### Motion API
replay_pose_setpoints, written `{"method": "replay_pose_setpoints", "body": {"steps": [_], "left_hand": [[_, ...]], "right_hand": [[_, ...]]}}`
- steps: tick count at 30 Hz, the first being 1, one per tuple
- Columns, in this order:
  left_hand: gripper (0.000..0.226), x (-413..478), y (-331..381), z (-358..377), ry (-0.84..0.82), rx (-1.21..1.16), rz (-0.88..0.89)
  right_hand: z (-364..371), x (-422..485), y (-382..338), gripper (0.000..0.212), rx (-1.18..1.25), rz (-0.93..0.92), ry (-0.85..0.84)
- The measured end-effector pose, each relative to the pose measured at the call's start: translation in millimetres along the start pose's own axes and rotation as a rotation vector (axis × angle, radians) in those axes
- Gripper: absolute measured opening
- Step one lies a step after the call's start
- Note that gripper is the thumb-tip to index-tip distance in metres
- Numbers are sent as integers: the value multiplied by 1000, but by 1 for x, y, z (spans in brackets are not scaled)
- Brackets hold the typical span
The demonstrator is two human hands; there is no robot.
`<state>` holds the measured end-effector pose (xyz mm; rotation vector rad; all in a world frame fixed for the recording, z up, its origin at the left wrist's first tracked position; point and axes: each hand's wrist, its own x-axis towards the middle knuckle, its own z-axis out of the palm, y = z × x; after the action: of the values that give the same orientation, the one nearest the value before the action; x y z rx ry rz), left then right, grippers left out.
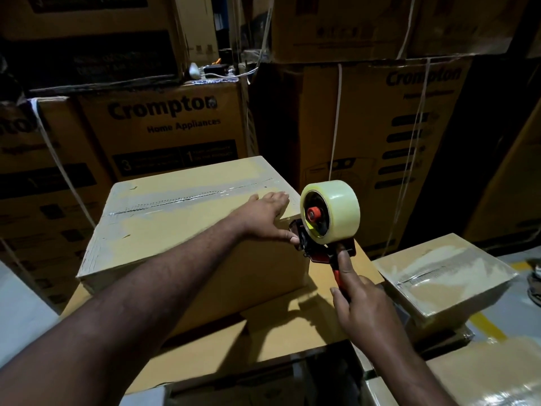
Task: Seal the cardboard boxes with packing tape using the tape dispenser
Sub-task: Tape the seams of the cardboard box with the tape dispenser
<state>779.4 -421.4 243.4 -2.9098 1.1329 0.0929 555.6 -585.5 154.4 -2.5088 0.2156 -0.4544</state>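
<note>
The box (181, 230) sits in the middle on top of a wider box (278, 326), and a strip of tape (190, 197) already runs along its top seam. The dispenser (319, 238) is at the box's top right edge, with its mouth against the side just under the corner. I think the tape is being taken down over the edge to hold the flaps shut. The right hand (360, 306) is wrapped round the red handle, with one finger laid straight up it to steer. The left hand (266, 218) lies flat and spread on the top corner, thumb down by the dispenser's mouth, likely to stop the box sliding. There is open room below the dispenser, down the box's side. A small box (439, 276), taped too, sits near on the right. Tall stacks (164, 124) stand close behind, so there is little room there.
</note>
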Motion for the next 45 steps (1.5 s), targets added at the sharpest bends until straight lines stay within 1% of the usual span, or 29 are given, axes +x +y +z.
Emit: {"method": "replay_pose_setpoints", "body": {"steps": [5, 12, 15, 17, 24, 29, 34, 37, 45], "left_hand": [[139, 3, 2, 6, 26, -11, -17], [137, 1, 7, 9, 38, 27, -26], [141, 2, 7, 7, 20, 58, -22], [140, 3, 5, 8, 20, 61, -19], [120, 0, 3, 7, 20, 94, 90], [110, -4, 1, 4, -21, 35, 99], [93, 0, -1, 1, -47, -44, 88], [92, 3, -1, 0, -61, -83, 74], [99, 8, 1, 2, -68, 8, 93]], "right_hand": [[-3, -5, 2, 83, 7, 6, 3], [-5, -12, 4, 84, -11, 1, -12], [-2, -17, 4, 83, -37, 33, -22], [1, -17, 4, 84, -35, 20, -15], [4, -20, 9, 83, -41, 7, 13], [14, -20, 16, 81, -13, 28, 1], [17, -19, 18, 81, -12, 28, 5], [19, -18, 18, 83, -10, 20, 14], [27, -24, 24, 85, -17, -25, 39]]}}
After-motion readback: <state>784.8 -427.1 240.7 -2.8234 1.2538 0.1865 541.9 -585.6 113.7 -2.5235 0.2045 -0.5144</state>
